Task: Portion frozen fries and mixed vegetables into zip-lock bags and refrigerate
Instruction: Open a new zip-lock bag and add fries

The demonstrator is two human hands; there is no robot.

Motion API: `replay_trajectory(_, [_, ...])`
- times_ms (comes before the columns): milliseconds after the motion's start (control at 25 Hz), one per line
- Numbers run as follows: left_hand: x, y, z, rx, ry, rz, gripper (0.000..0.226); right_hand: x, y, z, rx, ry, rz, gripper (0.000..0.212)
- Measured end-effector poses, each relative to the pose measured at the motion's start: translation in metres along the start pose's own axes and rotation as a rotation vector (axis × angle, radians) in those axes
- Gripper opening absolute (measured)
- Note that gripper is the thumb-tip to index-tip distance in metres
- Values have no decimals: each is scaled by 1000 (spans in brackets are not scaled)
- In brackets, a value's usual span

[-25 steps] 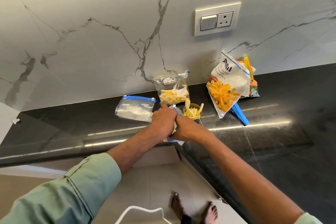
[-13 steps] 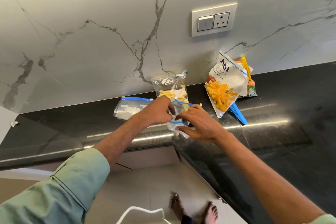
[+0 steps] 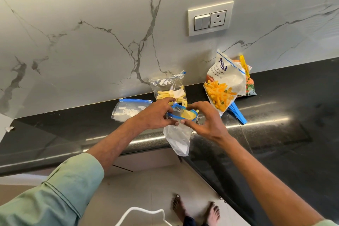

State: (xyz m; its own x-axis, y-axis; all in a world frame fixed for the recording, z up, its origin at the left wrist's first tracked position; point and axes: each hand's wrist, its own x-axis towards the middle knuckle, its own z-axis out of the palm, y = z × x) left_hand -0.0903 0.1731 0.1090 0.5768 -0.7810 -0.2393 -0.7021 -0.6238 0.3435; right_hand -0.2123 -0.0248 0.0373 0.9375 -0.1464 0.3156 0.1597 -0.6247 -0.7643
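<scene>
black counter (image 3: 275, 134): left hand (image 3: 156, 115) and right hand (image 3: 205, 121) pinch open a zip-lock bag (image 3: 178, 137); filled fries bag (image 3: 170, 90) just beyond; vegetable pack (image 3: 250, 86) seemingly unportioned.

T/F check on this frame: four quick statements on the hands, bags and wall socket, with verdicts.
1. The left hand and right hand both hold the blue-rimmed mouth of the open clear zip-lock bag. True.
2. The fries-filled clear zip-lock bag leans on the grey-veined marble wall. True.
3. The flat empty zip-lock bag lies right of the white printed fries packet. False: it lies to the left, beyond the left hand.
4. The white wall socket has a plug in it. False: nothing is plugged in.
</scene>
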Motion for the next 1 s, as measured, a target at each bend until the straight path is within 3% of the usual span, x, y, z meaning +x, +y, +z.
replay_trajectory(120, [2, 2, 0, 35, -29, 10, 42, -13, 6, 10, -21, 322, 398, 51])
replay_trajectory(200, [3, 7, -3, 65, -64, 18, 37, -24, 19, 18, -87, 152, 756, 66])
replay_trajectory(280, [6, 13, -5, 96, -94, 30, 35, -33, 32, 29, -39, -82, 936, 64])
replay_trajectory(400, [10, 21, -4, 157, -111, 64, 34, -31, 37, 43, 253, -140, 961, 39])
replay_trajectory(480, [14, 23, -1, 198, -118, 72, 32, -26, 33, 47, 403, -84, 952, 36])
replay_trajectory(760, [27, 13, 4, 296, -151, 53, 37, -12, 16, 4, 502, 201, 820, 30])
replay_trajectory(1000, [47, 6, -2, 312, -138, 15, 38, 1, -8, -38, 599, 173, 681, 32])
